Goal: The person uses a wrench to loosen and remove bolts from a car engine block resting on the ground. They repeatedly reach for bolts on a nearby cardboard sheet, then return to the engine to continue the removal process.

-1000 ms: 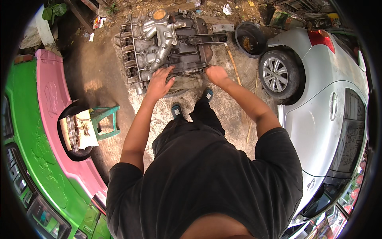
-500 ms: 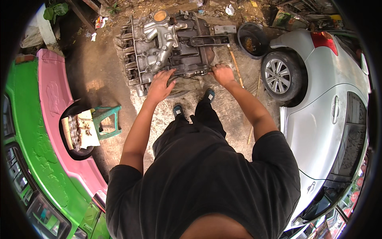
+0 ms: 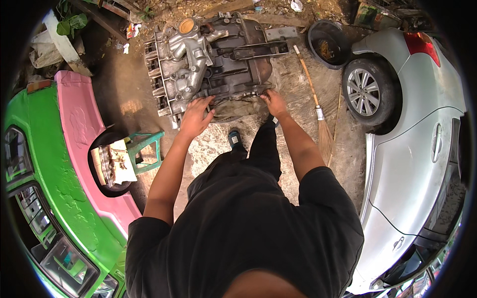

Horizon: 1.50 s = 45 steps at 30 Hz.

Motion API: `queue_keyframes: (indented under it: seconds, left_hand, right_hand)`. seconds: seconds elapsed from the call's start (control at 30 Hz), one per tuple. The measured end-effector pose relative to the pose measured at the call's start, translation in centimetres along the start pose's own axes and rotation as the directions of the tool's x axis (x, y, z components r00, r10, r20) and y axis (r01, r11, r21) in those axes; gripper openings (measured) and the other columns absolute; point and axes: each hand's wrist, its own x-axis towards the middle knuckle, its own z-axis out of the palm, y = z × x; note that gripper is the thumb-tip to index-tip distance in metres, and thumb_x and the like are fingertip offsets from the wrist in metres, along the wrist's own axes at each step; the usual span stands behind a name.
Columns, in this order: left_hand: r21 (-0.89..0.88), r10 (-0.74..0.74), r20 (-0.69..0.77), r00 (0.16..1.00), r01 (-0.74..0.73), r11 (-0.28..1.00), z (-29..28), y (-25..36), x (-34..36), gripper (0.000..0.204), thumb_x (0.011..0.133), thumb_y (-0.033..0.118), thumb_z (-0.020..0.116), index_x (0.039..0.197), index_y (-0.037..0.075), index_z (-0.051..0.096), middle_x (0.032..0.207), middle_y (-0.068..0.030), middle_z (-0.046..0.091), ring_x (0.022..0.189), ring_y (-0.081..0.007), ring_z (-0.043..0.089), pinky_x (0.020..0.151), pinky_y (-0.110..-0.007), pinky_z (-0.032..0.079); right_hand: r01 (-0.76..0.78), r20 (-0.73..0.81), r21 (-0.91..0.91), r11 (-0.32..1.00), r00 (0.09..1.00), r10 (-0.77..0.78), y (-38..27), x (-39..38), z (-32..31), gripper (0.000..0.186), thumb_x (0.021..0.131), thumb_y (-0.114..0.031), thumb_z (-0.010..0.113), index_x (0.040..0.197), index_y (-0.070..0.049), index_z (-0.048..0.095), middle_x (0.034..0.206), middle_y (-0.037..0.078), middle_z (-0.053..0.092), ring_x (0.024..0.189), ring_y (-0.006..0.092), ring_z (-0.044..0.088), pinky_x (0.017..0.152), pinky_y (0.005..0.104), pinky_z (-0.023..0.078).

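A grimy metal engine point(image 3: 233, 69) lies on the ground in front of me, with a silver manifold point(image 3: 194, 64) and a round orange-tan piece point(image 3: 187, 26) on top. My left hand point(image 3: 198, 116) rests on its near edge at the left, fingers apart, holding nothing visible. At the right end of that edge, my right hand point(image 3: 274, 103) has curled fingers gripping the rim; their tips are partly hidden. Grey, crumpled material point(image 3: 233, 110) lies below the engine between my hands.
Silver car point(image 3: 412, 149) at right; pink-and-green vehicle point(image 3: 39, 139) at left. A green stool point(image 3: 156, 149) stands beside cardboard with metal parts point(image 3: 114, 161). A black basin point(image 3: 328, 44), straw broom point(image 3: 324, 139) and timber point(image 3: 69, 49) lie around the engine.
The view has shifted, showing more of the broom. Both hands sit slightly lower in the picture, still at the engine's near edge. My right foot is now mostly hidden.
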Motion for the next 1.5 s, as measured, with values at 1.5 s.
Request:
queue_keyframes:
  seconds: [1.5]
  left_hand:
    - [-0.074,0.06,-0.058,0.996,-0.065,0.995,-0.1,-0.4,-0.3,0.046,0.092,0.026,0.061,0.132,0.005,0.055,0.124,-0.0224,0.06,0.122,-0.038,0.051,0.104,-0.046,0.037]
  right_hand:
    - [0.077,0.044,-0.62,0.781,0.997,-0.063,-6.6,-3.4,-6.7,0.03,0.098,-0.037,0.05,0.099,-0.014,0.069,0.099,0.008,0.069,0.095,0.028,0.067,0.079,0.0448,0.052]
